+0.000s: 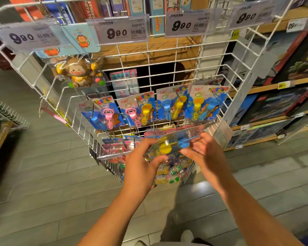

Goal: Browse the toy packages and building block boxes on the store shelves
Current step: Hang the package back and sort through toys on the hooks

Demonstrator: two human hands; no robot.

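Observation:
A blister-packed toy package (174, 142) with a yellow and a blue piece lies tilted almost flat in front of the white wire rack (242, 80). My left hand (142, 162) grips its lower left end, and my right hand (203, 150) holds its right side with thumb and fingers. More of the same blue-carded packages (174, 105) hang in a row on the rack's middle hooks. A brown monkey toy (78, 71) in clear plastic hangs at the upper left. Large building block boxes (281, 103) stand on wooden shelves at the right.
Price tags reading 9.90 (117, 31) hang along the rack's top. Small colourful packs (169, 173) fill the lowest hooks under my hands. A wire basket (5, 114) sits on a wooden stand at the far left. Grey plank floor lies around the rack.

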